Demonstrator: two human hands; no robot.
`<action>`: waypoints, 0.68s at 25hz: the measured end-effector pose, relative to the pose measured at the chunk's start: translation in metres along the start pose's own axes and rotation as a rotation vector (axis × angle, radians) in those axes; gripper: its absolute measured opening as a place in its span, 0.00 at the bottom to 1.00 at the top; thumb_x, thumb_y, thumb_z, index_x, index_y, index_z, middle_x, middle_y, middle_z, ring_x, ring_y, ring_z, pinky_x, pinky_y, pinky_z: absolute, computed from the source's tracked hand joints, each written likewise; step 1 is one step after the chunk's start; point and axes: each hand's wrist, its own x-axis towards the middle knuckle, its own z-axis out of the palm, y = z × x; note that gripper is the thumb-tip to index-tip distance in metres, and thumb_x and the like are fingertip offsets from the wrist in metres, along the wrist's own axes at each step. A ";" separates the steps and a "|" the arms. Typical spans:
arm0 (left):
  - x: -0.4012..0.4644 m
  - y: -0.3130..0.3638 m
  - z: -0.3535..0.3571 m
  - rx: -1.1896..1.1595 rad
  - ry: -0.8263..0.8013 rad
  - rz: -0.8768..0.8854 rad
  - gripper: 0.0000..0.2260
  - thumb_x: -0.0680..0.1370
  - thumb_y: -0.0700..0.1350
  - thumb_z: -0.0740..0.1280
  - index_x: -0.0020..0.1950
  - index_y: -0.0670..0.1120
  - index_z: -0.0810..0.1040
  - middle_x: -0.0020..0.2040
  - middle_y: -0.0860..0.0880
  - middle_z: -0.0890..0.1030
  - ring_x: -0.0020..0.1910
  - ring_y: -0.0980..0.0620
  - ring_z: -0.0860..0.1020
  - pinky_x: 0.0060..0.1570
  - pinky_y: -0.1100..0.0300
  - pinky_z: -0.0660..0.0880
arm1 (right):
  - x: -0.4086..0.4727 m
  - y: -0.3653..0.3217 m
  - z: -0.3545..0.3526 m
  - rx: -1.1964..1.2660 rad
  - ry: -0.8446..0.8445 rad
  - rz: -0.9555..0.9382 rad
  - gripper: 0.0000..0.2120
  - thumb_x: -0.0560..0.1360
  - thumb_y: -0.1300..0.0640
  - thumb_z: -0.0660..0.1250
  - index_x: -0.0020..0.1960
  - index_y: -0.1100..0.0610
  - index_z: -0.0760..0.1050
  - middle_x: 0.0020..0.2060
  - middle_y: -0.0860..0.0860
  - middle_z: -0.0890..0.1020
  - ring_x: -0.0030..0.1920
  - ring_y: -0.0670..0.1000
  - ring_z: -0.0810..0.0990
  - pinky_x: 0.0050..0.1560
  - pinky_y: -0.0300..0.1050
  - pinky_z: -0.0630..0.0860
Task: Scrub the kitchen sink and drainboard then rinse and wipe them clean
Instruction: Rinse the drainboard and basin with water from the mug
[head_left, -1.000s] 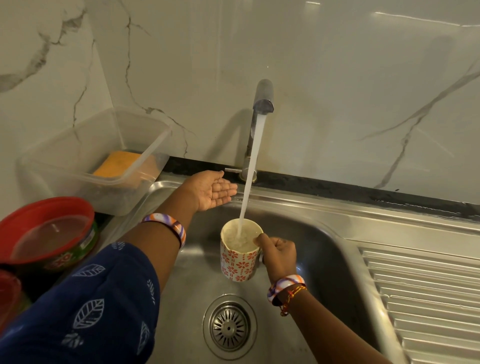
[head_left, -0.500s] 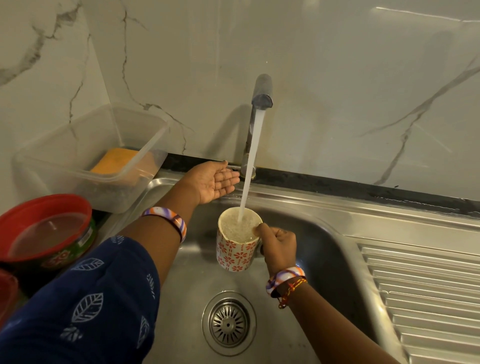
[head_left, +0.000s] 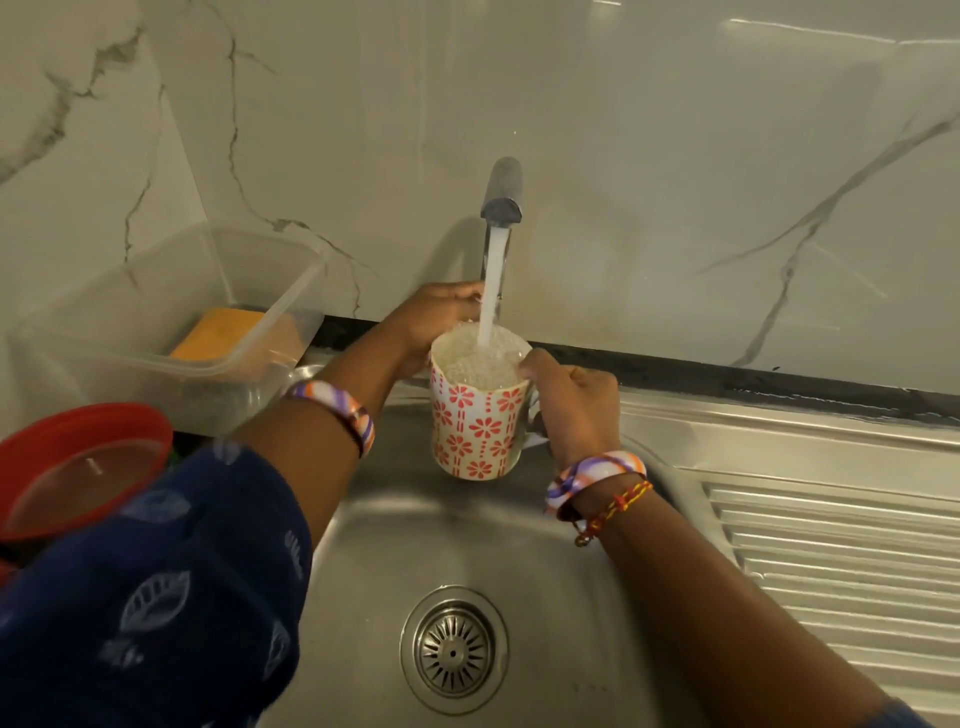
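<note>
Brimming mug (head_left: 480, 415) within right fingers (head_left: 535, 364)

No readable text, brand or number shows anywhere; the mug (head_left: 478, 421) bears only red flower patterns

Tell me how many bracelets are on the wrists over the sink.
3. One striped bracelet on the left wrist; another striped bracelet on the right wrist, with a red and yellow thread bracelet just behind it. The blue sleeve may hide more.

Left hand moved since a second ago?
Yes. The left hand went from open-palmed left of the tap base to curled behind the mug, at the water stream.
</note>
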 end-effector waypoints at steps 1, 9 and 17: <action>0.000 0.005 0.003 0.055 -0.057 0.016 0.12 0.80 0.38 0.60 0.62 0.49 0.71 0.43 0.52 0.76 0.36 0.62 0.79 0.28 0.74 0.73 | -0.003 -0.002 -0.003 -0.005 0.000 0.001 0.22 0.74 0.56 0.66 0.23 0.57 0.64 0.12 0.44 0.67 0.16 0.41 0.66 0.24 0.35 0.64; -0.021 -0.003 0.033 0.313 -0.026 0.075 0.20 0.80 0.42 0.62 0.73 0.45 0.66 0.72 0.45 0.68 0.69 0.46 0.68 0.67 0.50 0.67 | -0.032 -0.013 -0.058 0.028 0.049 0.013 0.22 0.71 0.57 0.68 0.20 0.56 0.67 0.13 0.44 0.67 0.23 0.47 0.66 0.30 0.41 0.65; -0.112 -0.008 0.174 0.305 -0.327 0.138 0.24 0.80 0.31 0.53 0.26 0.41 0.74 0.21 0.51 0.75 0.21 0.62 0.75 0.26 0.71 0.74 | -0.084 -0.014 -0.190 -0.057 0.258 0.065 0.15 0.72 0.55 0.67 0.28 0.56 0.70 0.20 0.47 0.70 0.24 0.45 0.66 0.22 0.34 0.61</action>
